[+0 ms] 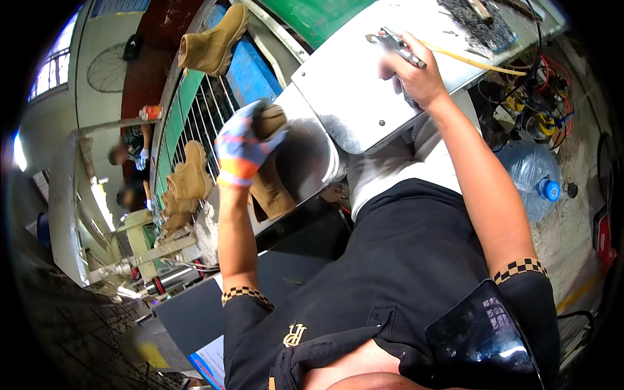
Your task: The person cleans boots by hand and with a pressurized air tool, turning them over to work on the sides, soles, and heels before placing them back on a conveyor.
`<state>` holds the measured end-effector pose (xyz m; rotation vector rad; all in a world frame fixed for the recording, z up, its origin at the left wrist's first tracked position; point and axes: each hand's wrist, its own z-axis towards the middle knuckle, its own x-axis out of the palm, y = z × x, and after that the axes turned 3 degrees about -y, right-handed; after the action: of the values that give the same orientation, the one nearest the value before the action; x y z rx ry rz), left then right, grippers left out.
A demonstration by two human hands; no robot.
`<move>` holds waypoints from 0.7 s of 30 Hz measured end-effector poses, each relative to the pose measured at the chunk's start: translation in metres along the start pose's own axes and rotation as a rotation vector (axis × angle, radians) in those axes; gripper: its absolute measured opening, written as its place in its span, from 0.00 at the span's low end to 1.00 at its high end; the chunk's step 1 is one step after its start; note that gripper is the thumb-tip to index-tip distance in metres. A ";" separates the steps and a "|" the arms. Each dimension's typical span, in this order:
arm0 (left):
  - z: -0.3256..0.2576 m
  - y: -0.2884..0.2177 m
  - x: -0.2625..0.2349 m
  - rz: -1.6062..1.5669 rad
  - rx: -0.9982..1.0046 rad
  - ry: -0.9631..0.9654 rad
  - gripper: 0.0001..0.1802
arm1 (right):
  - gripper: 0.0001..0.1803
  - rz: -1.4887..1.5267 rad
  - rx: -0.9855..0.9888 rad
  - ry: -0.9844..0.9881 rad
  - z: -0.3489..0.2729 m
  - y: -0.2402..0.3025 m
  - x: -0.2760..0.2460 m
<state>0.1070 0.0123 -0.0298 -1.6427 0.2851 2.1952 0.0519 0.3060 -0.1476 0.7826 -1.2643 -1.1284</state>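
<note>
My left hand (pixel 244 143), in a blue, white and orange work glove, is closed round a brown, ridged part that looks like the toe of a tan boot (pixel 272 192). The glove hides the middle of the boot, and motion smears this area. Over the white tabletop (pixel 348 88), my bare right hand (pixel 416 71) grips a metal pair of pliers (pixel 406 53). Its jaws point to the upper left, with the handles partly hidden by my fingers.
Another tan boot (pixel 214 42) lies at the rack's far end; several more boots (pixel 190 172) line the green-edged rack (pixel 177 107). A yellow hose (pixel 471 60) crosses the table. A large water bottle (pixel 530 179) and tangled wires are at right. Other people (pixel 133 156) work at far left.
</note>
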 end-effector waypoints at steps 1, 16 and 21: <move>-0.007 0.003 -0.017 -0.171 -0.011 -0.143 0.31 | 0.13 -0.055 -0.049 0.019 -0.003 -0.005 -0.009; 0.057 0.013 -0.051 -0.601 0.069 -0.564 0.40 | 0.23 0.234 -0.025 0.558 -0.011 0.111 0.028; 0.066 0.018 -0.052 -0.570 0.098 -0.506 0.41 | 0.22 0.154 -0.260 0.570 0.005 0.149 0.064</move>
<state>0.0540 0.0120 0.0383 -0.9116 -0.1942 2.0073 0.0744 0.2907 0.0122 0.7264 -0.6720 -0.8396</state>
